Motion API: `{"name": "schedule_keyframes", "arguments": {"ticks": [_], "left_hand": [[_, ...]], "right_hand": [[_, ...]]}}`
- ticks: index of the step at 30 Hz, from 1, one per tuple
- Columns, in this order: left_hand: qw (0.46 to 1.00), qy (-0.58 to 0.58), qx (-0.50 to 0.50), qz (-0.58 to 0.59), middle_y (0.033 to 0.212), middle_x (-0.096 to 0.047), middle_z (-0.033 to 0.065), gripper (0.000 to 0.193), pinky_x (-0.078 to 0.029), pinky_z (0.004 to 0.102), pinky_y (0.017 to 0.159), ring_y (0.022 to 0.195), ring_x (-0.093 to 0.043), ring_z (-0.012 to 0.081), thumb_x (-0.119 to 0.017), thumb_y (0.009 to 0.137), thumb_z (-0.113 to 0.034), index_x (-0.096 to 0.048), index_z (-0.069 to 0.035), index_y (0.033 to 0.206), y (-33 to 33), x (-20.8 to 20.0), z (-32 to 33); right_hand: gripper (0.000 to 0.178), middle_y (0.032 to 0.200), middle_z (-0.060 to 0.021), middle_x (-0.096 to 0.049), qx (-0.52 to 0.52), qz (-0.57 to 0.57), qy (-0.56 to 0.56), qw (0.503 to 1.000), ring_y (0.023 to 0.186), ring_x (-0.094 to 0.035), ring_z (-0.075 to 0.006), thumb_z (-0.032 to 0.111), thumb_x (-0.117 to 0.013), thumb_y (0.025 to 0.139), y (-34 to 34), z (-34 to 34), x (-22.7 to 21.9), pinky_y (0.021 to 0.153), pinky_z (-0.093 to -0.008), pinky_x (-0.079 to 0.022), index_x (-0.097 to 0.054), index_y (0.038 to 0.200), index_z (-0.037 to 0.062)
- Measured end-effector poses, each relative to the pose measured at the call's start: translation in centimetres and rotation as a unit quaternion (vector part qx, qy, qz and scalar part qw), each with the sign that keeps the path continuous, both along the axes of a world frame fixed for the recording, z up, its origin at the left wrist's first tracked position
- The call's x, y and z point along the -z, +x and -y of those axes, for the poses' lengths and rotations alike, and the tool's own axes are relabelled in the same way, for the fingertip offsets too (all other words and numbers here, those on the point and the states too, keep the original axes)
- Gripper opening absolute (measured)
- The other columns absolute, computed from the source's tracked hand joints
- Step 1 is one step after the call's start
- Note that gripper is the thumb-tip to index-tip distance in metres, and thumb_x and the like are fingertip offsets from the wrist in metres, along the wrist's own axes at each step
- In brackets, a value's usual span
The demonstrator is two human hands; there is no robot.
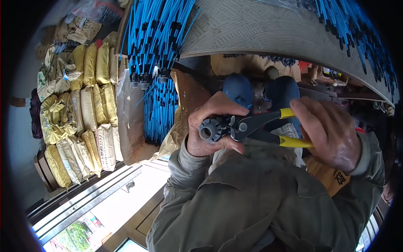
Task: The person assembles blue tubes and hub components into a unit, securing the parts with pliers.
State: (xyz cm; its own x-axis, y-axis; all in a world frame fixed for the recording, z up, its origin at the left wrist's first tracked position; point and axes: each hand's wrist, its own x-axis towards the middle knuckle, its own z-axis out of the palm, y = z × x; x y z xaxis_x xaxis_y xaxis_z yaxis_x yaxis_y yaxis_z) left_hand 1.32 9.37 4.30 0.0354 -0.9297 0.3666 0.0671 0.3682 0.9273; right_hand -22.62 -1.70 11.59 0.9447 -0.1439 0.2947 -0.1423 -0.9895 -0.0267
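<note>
In front of my torso, my left hand [197,117] is curled around a black ribbed plastic fitting [208,135] with a round hollow end facing up. My thumb and fingers press on it from both sides. My right hand [331,130] grips a pair of pliers [248,127] with a dark metal head and yellow-sleeved handles. The handles stand apart in a V. The head of the pliers lies at the fitting, beside my left fingers; what its jaws close on cannot be made out.
Bundles of blue rods with black ends [159,29] lie on the grey table [239,31]'s left; more blue rods [357,38] lie on its right. Below the left bundle, an open sack [134,122] holds similar rods. Stacked yellow packages [90,105] stand at far left, above a bright window [126,189].
</note>
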Motion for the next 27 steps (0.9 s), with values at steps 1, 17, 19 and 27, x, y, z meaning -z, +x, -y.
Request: {"name": "schedule_keyframes", "arguments": {"ticks": [1,17,19,27], "left_hand": [[1.0,0.005,0.017,0.009,0.09,-0.064,0.0085,0.06,-0.043,0.0315,0.073,0.079,-0.057,0.0192,-0.086,0.046,-0.028,-0.063,-0.002,0.094,0.0,-0.4,0.2],[1.0,-0.026,-0.008,-0.015,0.092,-0.061,0.0095,0.062,-0.043,0.0327,0.076,0.084,-0.056,0.0211,-0.087,0.046,-0.026,-0.061,0.0,0.095,-0.7,0.4,0.4],[0.999,-0.029,-0.019,-0.015,0.092,-0.061,0.0097,0.061,-0.042,0.0327,0.077,0.084,-0.056,0.0212,-0.087,0.046,-0.026,-0.06,0.0,0.095,-0.9,0.6,0.3],[0.997,-0.032,-0.063,-0.013,0.092,-0.059,0.0096,0.058,-0.042,0.0312,0.076,0.084,-0.055,0.0192,-0.086,0.05,-0.021,-0.06,0.0,0.097,0.1,0.9,-0.1]], "right_hand": [[0.05,0.083,-0.0109,-0.061,-0.04,-0.109,0.202,0.973,0.065,-0.063,-0.018,0.013,-0.064,0.081,-0.5,1.0,0.2,0.056,-0.0289,-0.051,-0.039,0.122,-0.0023],[0.047,0.112,-0.0154,-0.046,0.03,-0.061,0.053,0.996,0.091,-0.057,-0.0291,0.011,-0.071,0.061,0.3,0.0,-1.0,0.073,-0.0406,-0.048,-0.057,0.105,0.0028],[0.048,0.11,-0.0153,-0.048,0.033,-0.038,0.003,0.999,0.092,-0.055,-0.0308,0.01,-0.071,0.058,0.8,0.5,-1.4,0.076,-0.0422,-0.047,-0.058,0.104,0.0029],[0.039,0.105,-0.0167,-0.049,0.014,-0.026,0.056,0.998,0.086,-0.056,-0.0317,0.012,-0.069,0.062,1.7,0.0,1.7,0.071,-0.0407,-0.048,-0.054,0.096,-0.001]]}}
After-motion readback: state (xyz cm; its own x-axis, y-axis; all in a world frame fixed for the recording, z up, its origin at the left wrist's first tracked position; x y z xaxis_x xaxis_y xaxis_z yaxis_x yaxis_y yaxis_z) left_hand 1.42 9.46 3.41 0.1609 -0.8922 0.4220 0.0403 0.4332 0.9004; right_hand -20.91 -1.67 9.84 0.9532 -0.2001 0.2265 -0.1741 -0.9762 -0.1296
